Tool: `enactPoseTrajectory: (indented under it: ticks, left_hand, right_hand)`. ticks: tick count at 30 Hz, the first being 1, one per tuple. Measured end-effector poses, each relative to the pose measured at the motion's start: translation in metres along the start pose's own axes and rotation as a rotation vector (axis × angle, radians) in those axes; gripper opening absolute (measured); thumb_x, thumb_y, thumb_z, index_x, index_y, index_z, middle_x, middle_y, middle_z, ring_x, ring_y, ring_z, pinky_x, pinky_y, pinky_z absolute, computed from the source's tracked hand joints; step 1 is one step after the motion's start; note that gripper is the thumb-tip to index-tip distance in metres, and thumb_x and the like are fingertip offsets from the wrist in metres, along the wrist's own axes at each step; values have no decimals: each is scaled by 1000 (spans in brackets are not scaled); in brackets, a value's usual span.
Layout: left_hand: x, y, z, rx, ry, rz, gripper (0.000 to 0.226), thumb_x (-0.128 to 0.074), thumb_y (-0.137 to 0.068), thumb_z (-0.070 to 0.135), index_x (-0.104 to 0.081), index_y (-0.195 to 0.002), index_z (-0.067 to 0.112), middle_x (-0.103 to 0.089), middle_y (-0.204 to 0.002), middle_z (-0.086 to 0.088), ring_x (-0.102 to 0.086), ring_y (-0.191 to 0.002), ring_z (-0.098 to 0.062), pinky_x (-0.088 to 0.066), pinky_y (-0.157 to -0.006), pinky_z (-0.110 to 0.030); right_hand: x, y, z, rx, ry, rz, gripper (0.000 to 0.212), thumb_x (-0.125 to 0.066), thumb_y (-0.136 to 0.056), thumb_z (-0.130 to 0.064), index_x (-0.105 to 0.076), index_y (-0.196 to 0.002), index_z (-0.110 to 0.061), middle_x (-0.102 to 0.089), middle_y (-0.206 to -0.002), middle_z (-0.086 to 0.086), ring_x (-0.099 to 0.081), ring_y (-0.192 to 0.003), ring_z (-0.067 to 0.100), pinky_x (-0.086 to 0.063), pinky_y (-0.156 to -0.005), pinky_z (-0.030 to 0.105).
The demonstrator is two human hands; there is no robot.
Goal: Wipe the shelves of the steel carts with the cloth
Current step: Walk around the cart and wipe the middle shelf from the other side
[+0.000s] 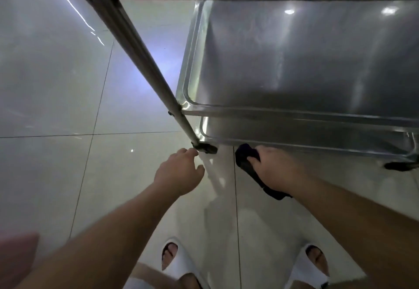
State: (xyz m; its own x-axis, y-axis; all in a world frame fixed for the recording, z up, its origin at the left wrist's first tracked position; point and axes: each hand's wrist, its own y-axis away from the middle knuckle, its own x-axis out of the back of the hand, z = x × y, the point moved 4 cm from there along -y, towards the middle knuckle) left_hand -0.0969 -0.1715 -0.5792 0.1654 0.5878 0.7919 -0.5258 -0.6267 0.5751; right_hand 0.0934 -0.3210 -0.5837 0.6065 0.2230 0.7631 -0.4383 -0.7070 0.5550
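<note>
You're bent low over the steel cart (294, 62), looking down past its shelves to the tiled floor (56, 152). Your right hand (276, 168) is wrapped round the dark cloth (246, 159), fingers curled over it, with a tail of fabric trailing back under your wrist. That hand sits just at the near edge of the bottom shelf (294, 133), a little right of its near-left corner. The cloth appears to be at the rim rather than on the shelf floor, though the contact itself is hard to read from here.

Your left hand (179, 173) is empty, fingers loosely bent, tips reaching toward the black caster (205, 148) at the foot of the corner post (140, 57). It looks just short of touching, so call it released.

Here's what matters for the next stroke: the bottom shelf lies ahead of both hands and runs long from left to right, stretching away toward the far caster (401, 165). Your cloth hand is the nearer one to that shelf and is already lined up with its near rim. The middle shelf (306, 50) hangs directly over it, so I'd judge you need to slide the cloth in low and forward, then sweep rightward along the length. The left hand is placed to steady the corner if the cart rolls.
</note>
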Motion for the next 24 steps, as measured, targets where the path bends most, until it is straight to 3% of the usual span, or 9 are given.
enactPoseTrajectory:
  ticks: [5,11,16,18,20,21,24]
  left_hand:
    - [-28,-59,-31,-20,-8,79,51,-52,-100,46,-47,-149,30,-53,-144,5,-53,-131,-22,-50,-101,-43]
    - [-40,-136,-61,1,98,174,72,-56,-96,64,-52,-147,14,-60,-142,-6,-61,-122,-28,-52,-97,-40]
    - [-36,-169,-66,-115,537,348,31,-67,-96,47,-61,-114,22,-65,-105,10,-62,-94,-13,-47,-79,-32]
    - [-38,-179,-67,-188,729,367,29,-72,-91,43,-68,-106,19,-69,-102,2,-64,-92,-23,-51,-83,-38]
    - [-43,-188,-67,-255,786,377,25,-72,-86,40,-73,-98,18,-72,-100,-12,-66,-96,-39,-53,-89,-50]
    - [-47,-192,-65,-289,801,376,22,-72,-88,35,-73,-95,15,-73,-101,-17,-67,-99,-41,-52,-89,-48]
    - [-54,-202,-61,-365,920,386,16,-68,-96,18,-69,-88,5,-75,-90,-12,-73,-89,-20,-50,-84,-32]
  right_hand:
    - [-45,-66,11,40,7,54,35,-38,-106,-51,-57,-116,-23,-64,-103,0,-61,-92,21,-52,-85,43]
    - [-89,-143,8,193,-11,308,35,-41,-105,-48,-61,-108,-20,-65,-92,1,-63,-82,20,-55,-78,40]
    - [-108,-192,0,283,19,460,39,-39,-105,-49,-59,-121,-19,-68,-101,4,-65,-90,25,-55,-84,44]
    - [-118,-206,-6,318,16,542,37,-42,-105,-47,-58,-122,-18,-68,-102,4,-65,-91,26,-55,-82,43]
    - [-131,-217,-16,340,31,590,35,-45,-105,-45,-58,-122,-17,-67,-104,4,-63,-93,27,-52,-84,41]
    - [-138,-223,-21,346,27,594,34,-46,-104,-44,-58,-123,-18,-66,-106,4,-62,-95,27,-51,-84,41]
    - [-158,-236,-36,431,-19,569,24,-49,-103,-38,-58,-122,-25,-65,-109,-3,-61,-98,23,-52,-87,42]
